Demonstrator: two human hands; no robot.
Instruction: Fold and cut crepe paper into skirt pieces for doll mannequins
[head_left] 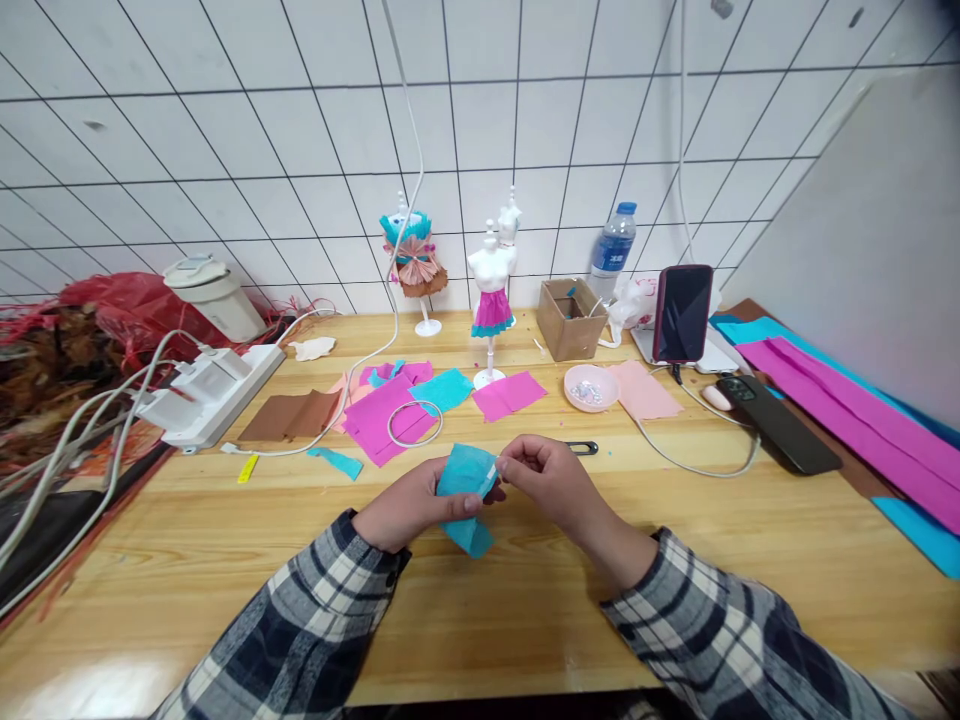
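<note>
My left hand (pixel 420 502) grips a piece of turquoise crepe paper (pixel 466 472) above the front middle of the table, thumb on top. A short white strip (pixel 489 478) lies along the paper's right edge. My right hand (pixel 551 480) pinches at that edge, thumb and forefinger together; whether they hold the strip or the paper I cannot make out. Just behind my right hand lies a small dark tool with a looped end (pixel 583 448). A white dress form (pixel 491 270) with a magenta and turquoise skirt stands beyond the hands.
Magenta paper (pixel 375 420), a white ring (pixel 415 424) and brown paper (pixel 291 415) lie left of centre. A pink bowl (pixel 591 388), cardboard box (pixel 572 320), upright phone (pixel 681 315) and dark phone (pixel 780 425) are at right. A white cable crosses from above to the power strip (pixel 217 390).
</note>
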